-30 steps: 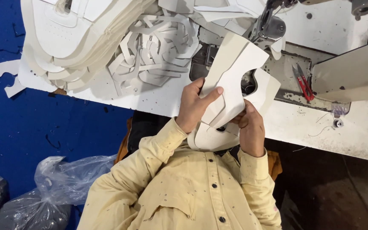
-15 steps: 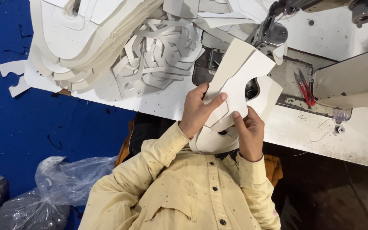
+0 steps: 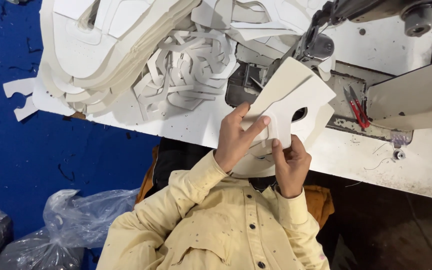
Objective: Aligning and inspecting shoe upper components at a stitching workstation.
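Note:
I hold a white cut shoe-upper piece (image 3: 296,92) with a curved hole, along with a second white piece (image 3: 253,165) under it, in front of the sewing machine's needle head (image 3: 316,47). My left hand (image 3: 233,140) grips the piece from the left, with the thumb stretched across its face. From below, my right hand (image 3: 290,165) pinches its lower edge with the index finger pointing up. The pieces tilt up off the white machine table (image 3: 416,170).
A big heap of white cut pieces and strips (image 3: 141,55) fills the table's left part. Red thread snips (image 3: 357,107) lie right of the needle plate. Plastic bags (image 3: 61,225) sit on the blue floor (image 3: 36,155) at lower left.
The held pieces and both hands have shifted slightly right and lower in view. My grip stays the same.

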